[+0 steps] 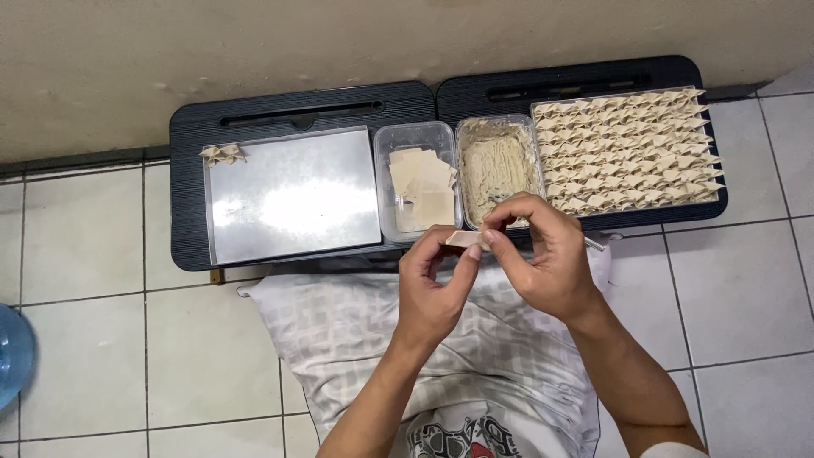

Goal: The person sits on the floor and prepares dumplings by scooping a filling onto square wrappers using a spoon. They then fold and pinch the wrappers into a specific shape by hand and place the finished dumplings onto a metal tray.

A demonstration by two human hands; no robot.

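Top-down view here: both hands meet just in front of the low black desk [191, 170], over a pale checked pillow [339, 331] on the person's lap. The left hand [432, 288] and the right hand [543, 254] share one small dumpling wrapper [465, 240], a pale flat piece held between them at its ends. The grip on each side is pinched together on that wrapper, thumb and fingertips pressed onto it, so neither hand is loose.

Right behind the hands sits a clear tub of wrappers [420, 182] with a loose stack of square sheets in it, and just beside it on the right a second tub of filling [498, 165], a pale stringy paste. Further right, a tray of folded dumplings [627, 148] is packed in tight rows. On the left half of the desk lies a shiny metal tray [292, 195], with one little cluster of folded dumplings [222, 153] at its top left corner. White floor tiles [85, 254] all around, and a blue bottle [13, 352] peeks in at the left edge.
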